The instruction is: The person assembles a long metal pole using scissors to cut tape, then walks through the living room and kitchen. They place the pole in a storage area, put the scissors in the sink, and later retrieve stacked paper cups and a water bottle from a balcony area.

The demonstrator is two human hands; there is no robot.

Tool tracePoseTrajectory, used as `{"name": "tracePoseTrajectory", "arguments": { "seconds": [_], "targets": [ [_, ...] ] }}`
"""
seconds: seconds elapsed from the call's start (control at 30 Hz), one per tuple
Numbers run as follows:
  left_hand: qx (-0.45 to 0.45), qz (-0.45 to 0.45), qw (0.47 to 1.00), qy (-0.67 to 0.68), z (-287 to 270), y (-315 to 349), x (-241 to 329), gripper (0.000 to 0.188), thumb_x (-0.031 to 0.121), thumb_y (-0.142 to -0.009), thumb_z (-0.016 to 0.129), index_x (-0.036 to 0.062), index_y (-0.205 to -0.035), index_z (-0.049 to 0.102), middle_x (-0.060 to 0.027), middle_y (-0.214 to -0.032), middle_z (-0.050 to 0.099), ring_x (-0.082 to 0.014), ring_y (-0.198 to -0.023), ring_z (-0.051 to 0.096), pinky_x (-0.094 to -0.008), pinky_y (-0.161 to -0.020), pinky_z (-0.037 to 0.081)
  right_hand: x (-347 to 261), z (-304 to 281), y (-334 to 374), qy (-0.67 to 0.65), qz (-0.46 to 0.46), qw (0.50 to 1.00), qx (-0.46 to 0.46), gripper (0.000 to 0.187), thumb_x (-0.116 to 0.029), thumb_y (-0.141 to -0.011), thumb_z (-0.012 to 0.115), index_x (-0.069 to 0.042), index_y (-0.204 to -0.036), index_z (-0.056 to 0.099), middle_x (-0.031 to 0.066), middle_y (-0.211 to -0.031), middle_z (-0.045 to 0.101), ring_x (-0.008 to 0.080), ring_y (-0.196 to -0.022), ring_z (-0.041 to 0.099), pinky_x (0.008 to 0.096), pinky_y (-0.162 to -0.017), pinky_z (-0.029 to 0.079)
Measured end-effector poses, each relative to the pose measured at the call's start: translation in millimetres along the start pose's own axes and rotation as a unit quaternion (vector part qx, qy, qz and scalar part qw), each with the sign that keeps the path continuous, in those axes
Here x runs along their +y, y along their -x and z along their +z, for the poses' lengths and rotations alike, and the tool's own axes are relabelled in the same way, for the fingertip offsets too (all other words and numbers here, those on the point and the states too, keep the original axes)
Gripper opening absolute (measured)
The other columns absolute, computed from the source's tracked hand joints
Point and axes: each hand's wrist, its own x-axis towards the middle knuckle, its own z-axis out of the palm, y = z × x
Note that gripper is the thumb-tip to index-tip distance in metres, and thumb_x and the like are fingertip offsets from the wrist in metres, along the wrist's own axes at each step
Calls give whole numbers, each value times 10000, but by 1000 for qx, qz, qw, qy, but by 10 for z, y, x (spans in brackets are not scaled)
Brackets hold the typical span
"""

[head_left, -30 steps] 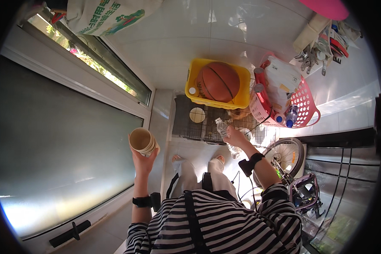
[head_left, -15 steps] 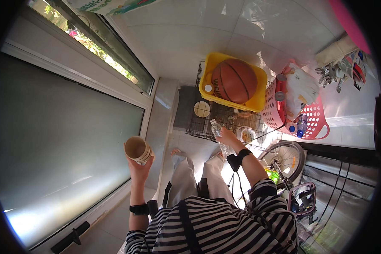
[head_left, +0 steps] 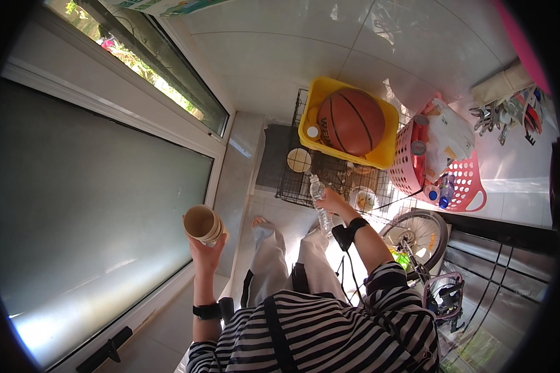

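Observation:
My left hand [head_left: 208,250] is wrapped round a stack of tan paper cups [head_left: 203,224], their open mouths tipped toward me, in front of the frosted door panel. In my right hand [head_left: 333,201] is a clear plastic bottle [head_left: 322,214], held by its middle with the neck pointing away from me. The bottle's contents cannot be made out. Just beyond it stands a black wire cage [head_left: 292,194]. On top of the cage rests a yellow basin [head_left: 386,160] with an orange basketball [head_left: 354,122] and a white-capped item in it.
Right of the basin is a pink perforated basket [head_left: 403,163] filled with cans, bottles and a plastic bag. A bicycle wheel [head_left: 443,239] stands near my right forearm. Hand tools [head_left: 510,115] hang on the right wall. At the left is a frosted door [head_left: 99,205].
Both hands keep their holds and have barely moved. The view has shifted slightly, so the basin and basket appear a little further right and lower.

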Motion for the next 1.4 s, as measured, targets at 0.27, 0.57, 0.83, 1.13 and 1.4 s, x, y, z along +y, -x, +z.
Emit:
{"name": "tracePoseTrajectory", "arguments": {
  "seconds": [0.27,0.57,0.83,1.13,1.4],
  "targets": [
    [-3,-41,999,10,17,-18,22,842,153,-645,791,32,-1325,310,-161,-1206,533,-284,-1105,544,-391,-933,432,-157,-77,54,-50,38,998,-24,463,-298,-703,696,4,-970,469,157,-803,588,268,-561,623,357,-438,499],
    [0,-50,998,26,27,-36,98,815,155,-651,789,31,-1312,328,-158,-1197,536,-286,-1091,546,-392,-933,426,-226,-136,63,-54,47,996,-48,451,-304,-718,691,37,-934,490,169,-766,600,257,-508,621,346,-438,513],
    [-35,-85,996,16,5,-31,33,1065,141,-662,785,36,-1457,85,-167,-1322,449,-303,-1198,477,-386,-1000,373,-292,-184,30,-83,47,993,-69,394,-327,-732,683,45,-749,555,142,-642,597,235,-509,626,332,-445,526],
    [-39,-85,995,32,21,-28,10,1063,137,-665,786,34,-1457,85,-172,-1312,458,-307,-1191,484,-388,-995,379,-252,-209,-46,-173,55,977,-114,378,-344,-814,614,26,-736,638,134,-702,640,194,-518,607,321,-470,522],
    [-42,-98,994,33,54,-37,4,1068,149,-662,788,34,-1458,85,-178,-1316,456,-314,-1196,482,-394,-995,384,-276,-271,-33,-280,67,946,-146,384,-398,-870,572,-24,-931,634,103,-815,669,152,-536,548,279,-518,490]
  ]
}}
